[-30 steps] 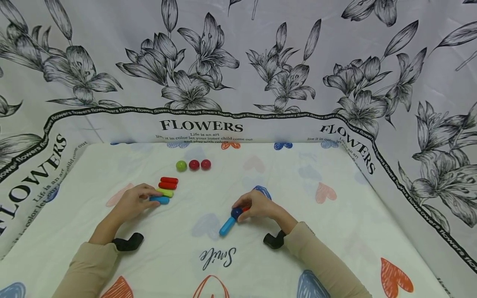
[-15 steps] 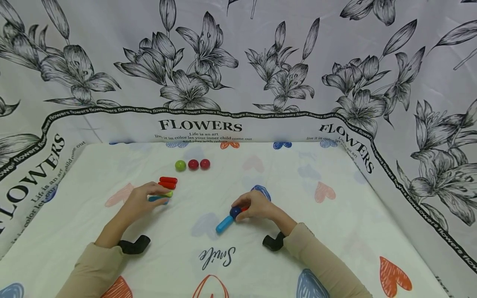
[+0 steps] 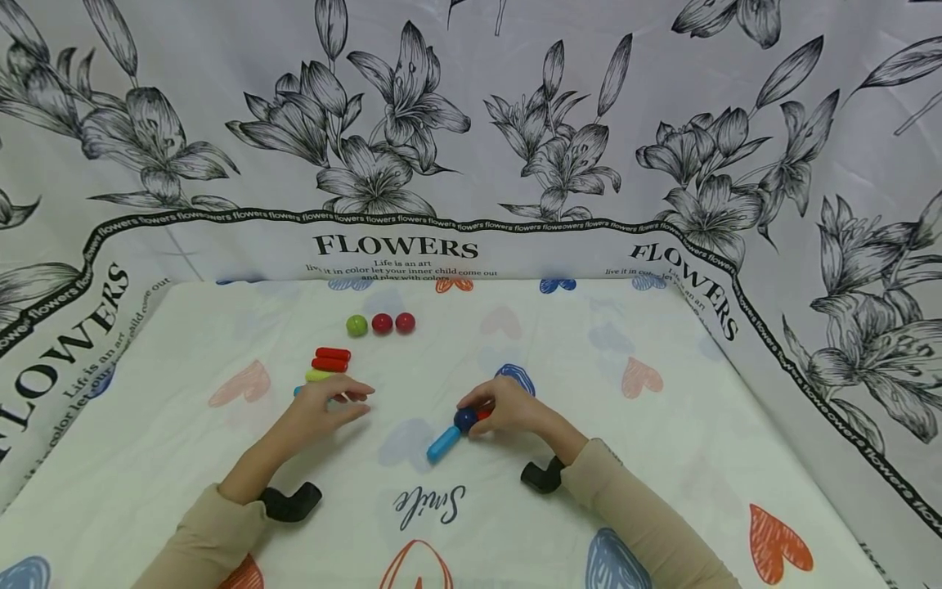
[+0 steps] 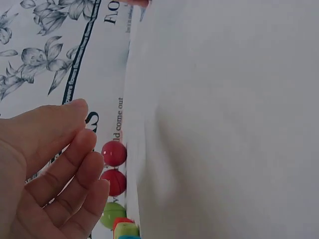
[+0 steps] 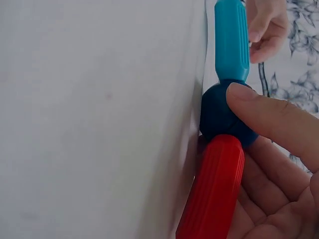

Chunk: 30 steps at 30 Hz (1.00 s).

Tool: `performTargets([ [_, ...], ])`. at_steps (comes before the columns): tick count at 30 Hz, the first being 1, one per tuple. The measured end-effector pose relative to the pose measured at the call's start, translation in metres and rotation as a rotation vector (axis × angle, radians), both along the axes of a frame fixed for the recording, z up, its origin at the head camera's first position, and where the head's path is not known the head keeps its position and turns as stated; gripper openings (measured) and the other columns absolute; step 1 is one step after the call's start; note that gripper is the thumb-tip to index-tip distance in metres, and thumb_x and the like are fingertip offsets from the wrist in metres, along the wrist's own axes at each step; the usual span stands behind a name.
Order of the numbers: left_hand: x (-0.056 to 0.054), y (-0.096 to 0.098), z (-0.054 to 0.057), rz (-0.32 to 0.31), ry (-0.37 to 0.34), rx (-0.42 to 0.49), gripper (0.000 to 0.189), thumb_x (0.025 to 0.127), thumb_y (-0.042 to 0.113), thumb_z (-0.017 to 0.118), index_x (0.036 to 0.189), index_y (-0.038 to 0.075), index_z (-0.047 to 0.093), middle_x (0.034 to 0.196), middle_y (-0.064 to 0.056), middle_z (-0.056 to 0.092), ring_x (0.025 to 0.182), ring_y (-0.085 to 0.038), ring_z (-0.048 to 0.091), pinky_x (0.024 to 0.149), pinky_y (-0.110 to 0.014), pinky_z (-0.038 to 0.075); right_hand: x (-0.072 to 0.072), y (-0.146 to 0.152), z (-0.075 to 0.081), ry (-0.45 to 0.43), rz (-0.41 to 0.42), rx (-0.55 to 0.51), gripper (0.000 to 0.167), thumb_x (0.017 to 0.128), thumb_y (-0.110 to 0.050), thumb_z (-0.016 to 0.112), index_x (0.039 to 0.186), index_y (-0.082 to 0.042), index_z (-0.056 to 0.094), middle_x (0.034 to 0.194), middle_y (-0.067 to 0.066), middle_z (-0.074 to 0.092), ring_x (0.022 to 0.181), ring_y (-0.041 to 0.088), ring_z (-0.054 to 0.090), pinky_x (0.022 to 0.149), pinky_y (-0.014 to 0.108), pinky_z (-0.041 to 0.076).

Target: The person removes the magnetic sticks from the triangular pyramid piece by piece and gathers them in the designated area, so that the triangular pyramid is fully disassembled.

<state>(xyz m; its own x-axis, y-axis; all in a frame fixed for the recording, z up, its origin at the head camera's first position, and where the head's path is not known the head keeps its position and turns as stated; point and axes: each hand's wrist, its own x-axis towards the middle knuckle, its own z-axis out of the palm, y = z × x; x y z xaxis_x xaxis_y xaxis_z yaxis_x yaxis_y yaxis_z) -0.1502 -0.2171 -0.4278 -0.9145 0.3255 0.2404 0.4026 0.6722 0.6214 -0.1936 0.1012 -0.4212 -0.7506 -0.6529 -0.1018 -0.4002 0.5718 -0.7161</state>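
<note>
My right hand [image 3: 509, 407] pinches a dark blue ball [image 5: 219, 112] between thumb and fingers. A light blue ribbed rod [image 5: 232, 42] and a red ribbed rod [image 5: 212, 191] stick out of that ball on different sides. The light blue end points toward me and to the left in the head view. My left hand [image 3: 320, 407] hovers left of this piece, its fingers loosely bent and nothing between them. Just beyond it lie two red rods [image 3: 333, 354] and a yellow-green rod [image 3: 316, 375]. Of another light blue rod [image 3: 298, 392] only one end shows; the left hand hides the remainder.
Farther back, a green ball [image 3: 356, 325] and two red balls [image 3: 382, 324] stand in a row. A white tablecloth [image 3: 559, 507] with printed hearts covers the table. Behind it hangs a flower-print curtain [image 3: 500, 188]. Black wrist-camera mounts [image 3: 293, 502] project from both sleeves.
My left hand has come away from the light blue and yellow-green rods, moving right and toward me. The right hand stays nearly still, with the joined piece turned slightly.
</note>
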Motion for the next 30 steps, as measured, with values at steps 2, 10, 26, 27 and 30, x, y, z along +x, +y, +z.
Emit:
performTargets([
  [2, 0.001, 0.005, -0.001, -0.009, -0.039, -0.001, 0.027, 0.083, 0.012, 0.073, 0.11, 0.007, 0.07, 0.099, -0.006, 0.073, 0.086, -0.008, 0.061, 0.077, -0.017, 0.055, 0.0, 0.0, 0.0, -0.004, -0.001, -0.009, 0.035, 0.075, -0.008, 0.081, 0.109, -0.006, 0.073, 0.112, 0.011, 0.073, 0.1, 0.02, 0.067, 0.088, 0.028, 0.058],
  [10, 0.008, 0.024, -0.006, -0.084, -0.097, 0.025, 0.028, 0.085, 0.014, 0.071, 0.112, 0.006, 0.068, 0.097, -0.004, 0.072, 0.086, -0.007, 0.062, 0.079, -0.018, 0.056, 0.0, 0.0, -0.001, -0.029, -0.036, -0.048, 0.034, 0.073, -0.01, 0.083, 0.105, -0.006, 0.074, 0.106, 0.011, 0.074, 0.093, 0.016, 0.067, 0.084, 0.024, 0.057],
  [26, 0.016, 0.055, -0.013, -0.229, -0.203, 0.076, 0.031, 0.089, 0.021, 0.068, 0.114, 0.003, 0.066, 0.102, -0.008, 0.072, 0.087, -0.004, 0.061, 0.081, -0.017, 0.055, 0.001, -0.006, -0.002, -0.03, -0.111, -0.031, 0.034, 0.067, -0.014, 0.087, 0.098, -0.007, 0.075, 0.091, 0.008, 0.075, 0.076, 0.003, 0.061, 0.068, 0.013, 0.051],
  [27, 0.016, 0.056, -0.013, -0.237, -0.211, 0.076, 0.032, 0.089, 0.022, 0.068, 0.115, 0.002, 0.066, 0.102, -0.008, 0.071, 0.087, -0.006, 0.061, 0.081, -0.017, 0.055, 0.001, -0.006, -0.002, -0.034, -0.114, -0.028, 0.034, 0.067, -0.014, 0.087, 0.098, -0.007, 0.075, 0.091, 0.008, 0.075, 0.076, 0.004, 0.061, 0.068, 0.014, 0.051],
  [30, 0.016, 0.06, -0.012, -0.244, -0.236, 0.074, 0.036, 0.088, 0.025, 0.07, 0.115, 0.002, 0.066, 0.103, -0.008, 0.071, 0.088, -0.009, 0.063, 0.082, -0.018, 0.055, 0.001, -0.008, 0.0, -0.043, -0.119, -0.019, 0.034, 0.067, -0.014, 0.087, 0.098, -0.007, 0.075, 0.092, 0.009, 0.075, 0.077, 0.004, 0.063, 0.069, 0.014, 0.051],
])
